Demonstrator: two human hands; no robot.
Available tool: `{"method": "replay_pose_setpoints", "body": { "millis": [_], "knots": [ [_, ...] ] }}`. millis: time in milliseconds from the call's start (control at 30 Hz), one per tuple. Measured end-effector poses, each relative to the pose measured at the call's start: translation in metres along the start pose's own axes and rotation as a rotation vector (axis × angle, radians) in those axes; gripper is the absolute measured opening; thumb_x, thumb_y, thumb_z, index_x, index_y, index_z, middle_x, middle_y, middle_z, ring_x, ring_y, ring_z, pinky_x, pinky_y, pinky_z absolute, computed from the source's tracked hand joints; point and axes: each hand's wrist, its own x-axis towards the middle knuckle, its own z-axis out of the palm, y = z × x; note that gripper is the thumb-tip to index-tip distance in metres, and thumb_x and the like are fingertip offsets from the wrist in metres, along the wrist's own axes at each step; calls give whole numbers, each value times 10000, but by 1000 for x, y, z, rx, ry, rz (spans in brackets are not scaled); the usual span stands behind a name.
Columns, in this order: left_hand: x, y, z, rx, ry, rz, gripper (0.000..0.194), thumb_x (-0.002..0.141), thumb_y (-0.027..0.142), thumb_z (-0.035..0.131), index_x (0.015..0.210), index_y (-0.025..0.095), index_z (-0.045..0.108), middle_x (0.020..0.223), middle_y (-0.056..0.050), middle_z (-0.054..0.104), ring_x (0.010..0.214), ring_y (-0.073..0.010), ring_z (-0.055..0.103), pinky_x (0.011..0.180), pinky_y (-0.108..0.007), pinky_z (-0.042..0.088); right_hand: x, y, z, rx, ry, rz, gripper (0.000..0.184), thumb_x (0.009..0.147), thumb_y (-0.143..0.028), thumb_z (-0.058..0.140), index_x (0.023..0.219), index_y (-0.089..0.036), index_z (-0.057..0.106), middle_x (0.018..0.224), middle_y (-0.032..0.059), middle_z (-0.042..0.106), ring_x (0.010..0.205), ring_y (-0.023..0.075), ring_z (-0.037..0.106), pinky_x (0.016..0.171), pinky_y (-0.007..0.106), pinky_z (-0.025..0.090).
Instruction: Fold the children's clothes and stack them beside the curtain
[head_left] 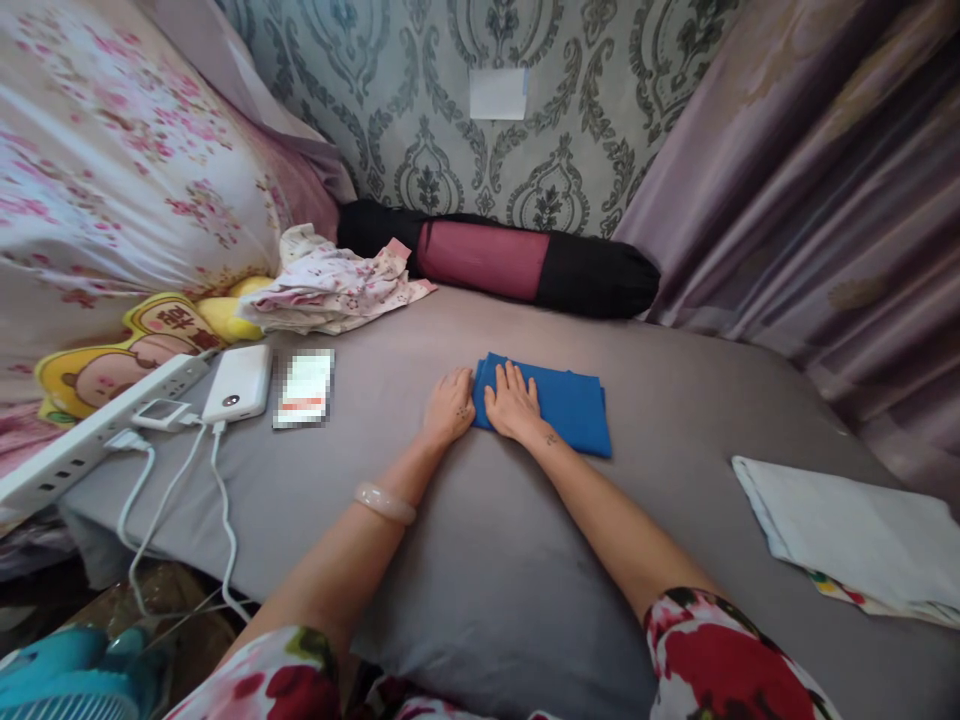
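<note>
Our flattened, empty right hand [515,403] should press the folded blue cloth rectangle [574,408] evenly; our left hand [451,404], apparently outstretched and empty, should square its edge.

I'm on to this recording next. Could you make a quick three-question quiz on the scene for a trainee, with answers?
1. True or false: the right hand rests on the folded blue cloth.
2. Multiple choice: which forearm wears the pale bracelet? A) the left; B) the right; C) both.
3. Fill in: the folded whitish cloth lies on the person's ____ side of the bed-like grey surface.

Key: 1. True. 2. A. 3. right.
</note>
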Motion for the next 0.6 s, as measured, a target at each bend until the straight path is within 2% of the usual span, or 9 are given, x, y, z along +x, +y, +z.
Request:
{"method": "replay_pose_setpoints", "body": {
  "millis": [133,233,400,600],
  "knots": [
    [2,-6,2,-89,17,-75,508,846,78,325,1334,91,467,1349,-160,560,1279,-205,501,1106,-387,373,5,-9,-5,-8,50,-35,594,969,-332,253,1491,-49,284,1585,165,180,1463,274,128,1165,516,83],
    [2,-6,-1,-183,44,-119,488,875,104,303,1332,95,473,1354,-151,562,1275,-197,508,1103,-380,386,9,-20,-4,-8,95,-86,591,969,-321,249,1487,-39,289,1584,163,186,1465,265,116,1168,506,74],
    [3,-3,-6,-276,71,-175,444,908,158,320,1311,104,497,1353,-139,567,1268,-200,517,1101,-372,396,15,-30,7,-9,54,-103,593,978,-348,230,1480,-43,311,1582,154,202,1465,262,120,1169,508,78],
    [3,-3,-7,-253,56,-193,446,899,153,344,1315,119,501,1341,-136,579,1256,-210,530,1098,-396,400,18,-28,12,4,48,-98,593,970,-349,248,1486,-64,308,1586,140,194,1466,257,118,1171,512,69]
  ]
}}
